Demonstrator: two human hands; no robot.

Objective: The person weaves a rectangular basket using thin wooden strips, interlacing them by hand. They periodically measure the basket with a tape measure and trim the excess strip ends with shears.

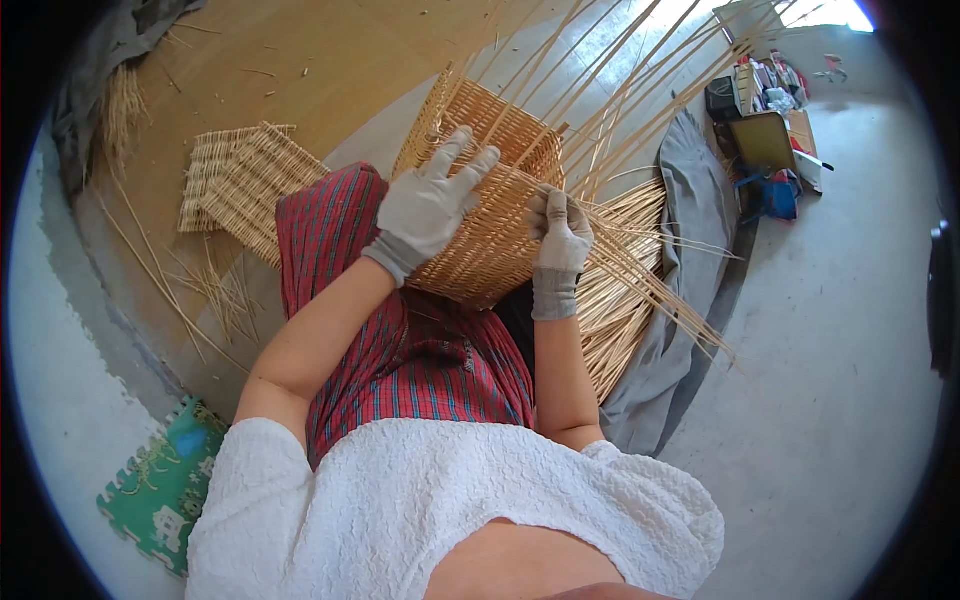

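Right fingers [556, 212], gloved, pinched on a thin cane strand [640, 262] at the upper edge of the basket wall; grasp looks closed, though the fingertips curl out of sight, so exact purchase uncertain. Right hand [560, 238] pressed against the weave just beside the point where the loose stakes fan out. Left fingers [462, 160] spread flat, released, gripping nothing; left hand [428, 208] laid palm-down on the side of the half-woven basket [490, 240], steadying it. Basket tipped on its side across the lap, resting on the red checked skirt [420, 350], open end away from the body.

Outward: unwoven stakes [600, 110] projecting long toward upper right; bundle of loose canes [625, 300] lying on grey cloth [690, 200] to the right. Flat woven panel [240, 180] on the floor to the left, well apart. Green foam mat [165, 480] at lower left.

Risks, judged only:
- Strand kinked or snapped at the pinch if bent sharply while dry.
- Basket rolling off the lap if the flat left palm slips; no real grip there.
- Weave slackening if tension at the right hand drops.
- Long stakes springing toward the face; glove catching on cut ends.
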